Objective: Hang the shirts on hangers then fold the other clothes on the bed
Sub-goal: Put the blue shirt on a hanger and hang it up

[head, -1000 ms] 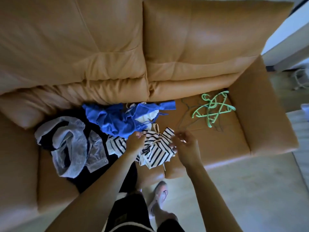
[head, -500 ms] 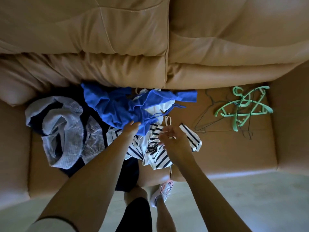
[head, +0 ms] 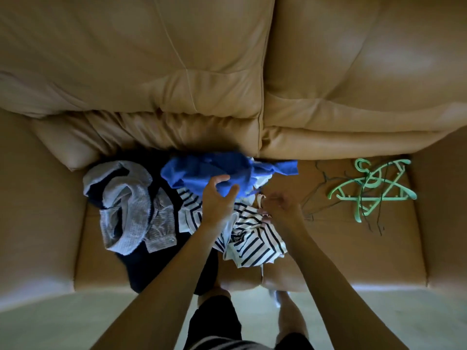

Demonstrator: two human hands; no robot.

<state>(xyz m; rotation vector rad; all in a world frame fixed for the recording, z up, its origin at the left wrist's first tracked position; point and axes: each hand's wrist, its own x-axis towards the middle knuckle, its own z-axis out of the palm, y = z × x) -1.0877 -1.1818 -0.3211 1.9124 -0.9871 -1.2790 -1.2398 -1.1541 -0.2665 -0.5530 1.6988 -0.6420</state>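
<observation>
Lying heaped on the sofa seat are four garments: one striped top, one blue garment, one grey garment and one dark garment. The left hand, fingers spread, reaches the blue garment. The right hand, blurred, curls at the striped top's edge, its grip unclear. Green hangers, two or three, lie tangled well to the right.

Clothes crowd the left half of the seat, up against the back cushions. Bare leather lies open between the striped top and the tangled hangers; the armrest walls off the right.
</observation>
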